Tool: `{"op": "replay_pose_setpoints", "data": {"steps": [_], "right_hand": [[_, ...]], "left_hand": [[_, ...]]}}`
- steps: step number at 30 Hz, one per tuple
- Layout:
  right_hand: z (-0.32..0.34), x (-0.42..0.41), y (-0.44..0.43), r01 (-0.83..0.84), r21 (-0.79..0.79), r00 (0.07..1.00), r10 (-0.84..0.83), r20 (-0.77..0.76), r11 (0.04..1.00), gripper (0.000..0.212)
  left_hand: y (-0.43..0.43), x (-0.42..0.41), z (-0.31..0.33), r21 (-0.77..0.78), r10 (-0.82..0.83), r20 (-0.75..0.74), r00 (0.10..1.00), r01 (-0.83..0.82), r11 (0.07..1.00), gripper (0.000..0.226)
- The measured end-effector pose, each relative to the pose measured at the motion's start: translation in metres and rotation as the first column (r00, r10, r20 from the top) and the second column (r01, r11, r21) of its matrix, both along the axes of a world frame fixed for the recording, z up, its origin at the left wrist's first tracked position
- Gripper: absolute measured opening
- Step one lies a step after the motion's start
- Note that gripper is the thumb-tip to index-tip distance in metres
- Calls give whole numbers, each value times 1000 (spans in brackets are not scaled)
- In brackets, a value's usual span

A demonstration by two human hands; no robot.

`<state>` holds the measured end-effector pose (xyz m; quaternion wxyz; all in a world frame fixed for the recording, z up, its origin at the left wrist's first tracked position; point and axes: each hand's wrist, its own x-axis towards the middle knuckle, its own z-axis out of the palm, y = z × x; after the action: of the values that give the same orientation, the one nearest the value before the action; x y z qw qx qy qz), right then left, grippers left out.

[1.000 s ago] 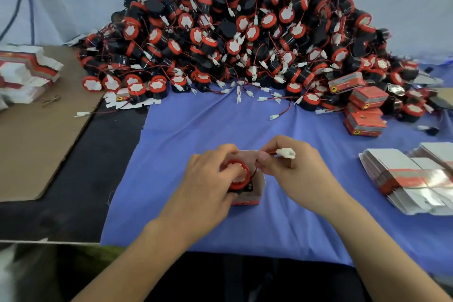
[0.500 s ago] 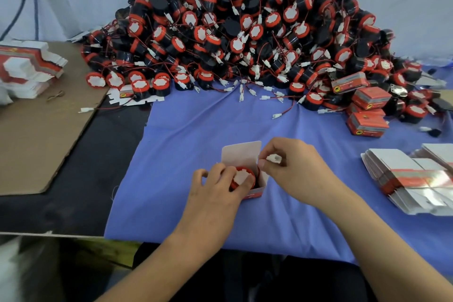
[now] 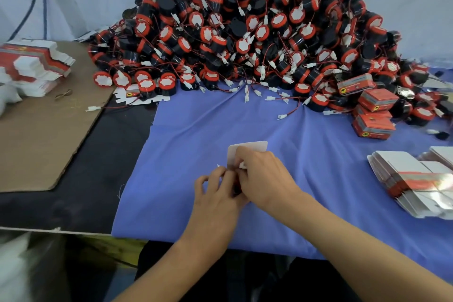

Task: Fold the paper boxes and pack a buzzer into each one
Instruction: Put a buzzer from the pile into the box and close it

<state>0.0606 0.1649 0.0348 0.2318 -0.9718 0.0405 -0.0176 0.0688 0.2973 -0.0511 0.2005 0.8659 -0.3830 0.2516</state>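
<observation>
The left hand [image 3: 217,195] is curled round the near side of the paper box [image 3: 247,152], which is steadied by it on the blue cloth [image 3: 220,125] just in front of the person. The right hand [image 3: 266,179] is arched over the box's open mouth, and a small white connector [image 3: 242,165] is pinched between its fingertips. The buzzer [image 3: 236,187] is almost wholly covered by both hands. Only a dark red sliver is seen between them, so it cannot be told how deep it is seated. The box's white lid flap stands up behind the knuckles, not yet closed.

The box is judged to be thin, light card that is easily creased or crushed. It is best gripped by its side walls near the folded edges, and the flap moved by its free edge. The buzzer is taken to be rigid plastic with a thin, springy lead that may pop back out. The lead is better guided by the connector than pulled by the wire.

Beyond the cloth's bare middle, a large pile of loose buzzers [image 3: 245,44] is heaped against the wall. Closed red boxes [image 3: 375,115] are stacked at its right foot. Flat box blanks [image 3: 411,184] are fanned at the right, and more blanks [image 3: 34,66] are laid on a cardboard sheet [image 3: 36,135] at the left.
</observation>
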Motion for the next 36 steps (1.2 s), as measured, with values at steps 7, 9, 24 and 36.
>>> {"op": "replay_pose_setpoints", "data": {"steps": [7, 9, 24, 36], "right_hand": [[-10, -4, -5, -127, -127, 992, 125, -21, 984, 18], [-11, -8, -9, -166, -149, 986, 162, -38, 975, 18], [-16, -6, -18, -218, -124, 972, 227, 63, 968, 8], [-24, -12, -26, -346, -211, 917, 377, 130, 914, 16]], "left_hand": [[12, -3, -10, -191, -95, -161, 982, 63, 980, 33], [15, -4, -19, -314, -110, -87, 990, 77, 946, 19], [24, 2, -4, -626, -172, -286, 943, -48, 778, 29], [7, 12, 6, -768, -272, -530, 803, -319, 556, 37]]}}
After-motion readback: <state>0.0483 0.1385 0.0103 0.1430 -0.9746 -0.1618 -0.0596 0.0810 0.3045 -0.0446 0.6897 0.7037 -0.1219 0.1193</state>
